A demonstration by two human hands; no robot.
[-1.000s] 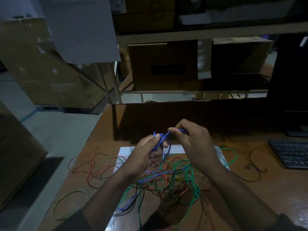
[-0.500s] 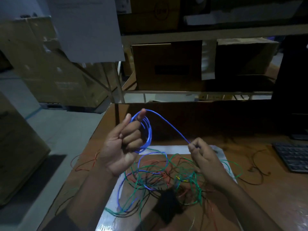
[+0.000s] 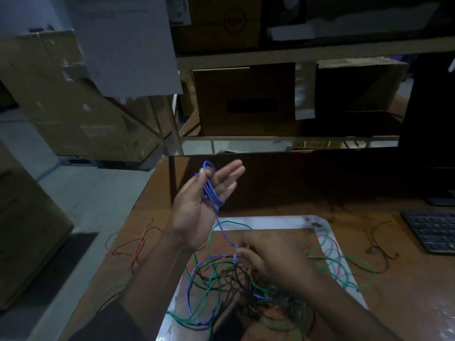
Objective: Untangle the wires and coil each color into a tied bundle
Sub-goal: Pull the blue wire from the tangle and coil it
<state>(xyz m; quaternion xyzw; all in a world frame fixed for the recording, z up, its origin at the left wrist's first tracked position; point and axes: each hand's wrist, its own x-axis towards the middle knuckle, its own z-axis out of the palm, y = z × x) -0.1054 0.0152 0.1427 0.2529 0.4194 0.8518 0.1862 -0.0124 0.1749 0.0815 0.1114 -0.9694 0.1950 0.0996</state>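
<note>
Cardboard boxes (image 3: 73,99) stand closed at far left beside the wooden table (image 3: 406,303), their contents out of sight. A loose red wire (image 3: 138,242) lies in a few curls near the table's left edge, apart from the main tangle.

A person's left hand (image 3: 197,207) is raised above the table, palm toward the camera. The thumb presses a small coil of blue wire (image 3: 211,190) against the palm and the base of the fingers, while the fingers (image 3: 231,173) themselves stretch nearly straight, up and to the right. The coil's loops run lengthwise along the hand, roughly upright. From it a single blue strand drops down and to the right into the right hand (image 3: 278,264).

That hand sits low over the tangle of wires (image 3: 221,286), fingertips pinched together on the blue strand where it meets the heap. Green, black, red and blue loops cross one another on a white-edged sheet (image 3: 330,232) lying on the table, with green loops (image 3: 349,267) spilling past its right side.

A brown wire (image 3: 379,242) curls alone on the bare wood farther right, just short of a dark keyboard (image 3: 433,230). Behind the table, shelving (image 3: 295,55) holds more cardboard boxes (image 3: 246,102), all shut.
</note>
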